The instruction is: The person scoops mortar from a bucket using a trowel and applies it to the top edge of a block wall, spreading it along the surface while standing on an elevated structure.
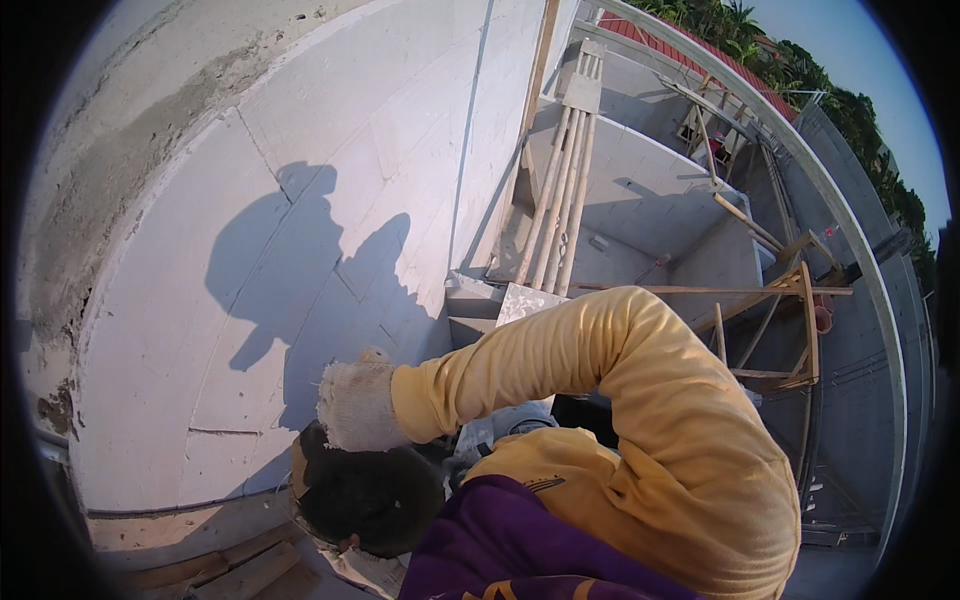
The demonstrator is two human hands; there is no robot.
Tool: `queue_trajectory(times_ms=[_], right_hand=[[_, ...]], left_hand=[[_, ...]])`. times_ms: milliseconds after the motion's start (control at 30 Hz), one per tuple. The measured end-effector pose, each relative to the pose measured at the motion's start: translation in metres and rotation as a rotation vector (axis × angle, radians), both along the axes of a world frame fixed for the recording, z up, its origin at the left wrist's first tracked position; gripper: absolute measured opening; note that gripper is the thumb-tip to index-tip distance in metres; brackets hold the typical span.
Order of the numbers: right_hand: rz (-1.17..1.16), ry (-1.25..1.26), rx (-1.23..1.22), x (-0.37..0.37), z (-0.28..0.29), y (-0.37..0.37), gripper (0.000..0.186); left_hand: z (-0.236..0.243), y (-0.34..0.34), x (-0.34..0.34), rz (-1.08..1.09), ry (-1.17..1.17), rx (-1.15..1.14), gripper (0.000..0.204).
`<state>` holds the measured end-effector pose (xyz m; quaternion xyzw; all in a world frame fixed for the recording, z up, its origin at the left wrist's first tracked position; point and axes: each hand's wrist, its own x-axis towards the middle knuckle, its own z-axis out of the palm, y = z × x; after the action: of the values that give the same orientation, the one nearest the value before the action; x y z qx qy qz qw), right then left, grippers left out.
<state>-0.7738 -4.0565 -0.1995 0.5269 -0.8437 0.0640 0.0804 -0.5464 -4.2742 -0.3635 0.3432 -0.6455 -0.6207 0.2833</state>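
My right hand, in a grimy pale glove below a yellow sleeve, is raised over a dark, round bucket with a crusted rim, close to the white block wall. Its fingers are turned away, so what they hold is hidden. At the bottom, my left hand, also in a pale glove, is at the bucket's near rim, a fingertip showing over the edge; most of it is hidden.
Pale poles lie along the wall toward the back. To the right, timber framing stands over a lower walled space, inside a curved-looking metal rail. Planks lie lower left. My shadow falls on the wall.
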Motion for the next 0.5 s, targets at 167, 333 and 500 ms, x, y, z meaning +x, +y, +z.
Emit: queue_trajectory(times_ms=[167,333,500], right_hand=[[-0.080,0.180,-0.055,0.011,-0.068,0.004,0.007],[-0.051,0.039,0.230,0.020,-0.115,0.017,0.003],[0.047,-0.278,0.154,0.024,-0.102,0.024,0.004]], left_hand=[[0.017,0.011,-0.030,-0.152,0.002,0.090,0.052],[0.034,0.043,-0.077,-0.331,0.078,0.148,0.045],[0.061,0.041,-0.084,-0.254,0.275,0.227,0.052]])
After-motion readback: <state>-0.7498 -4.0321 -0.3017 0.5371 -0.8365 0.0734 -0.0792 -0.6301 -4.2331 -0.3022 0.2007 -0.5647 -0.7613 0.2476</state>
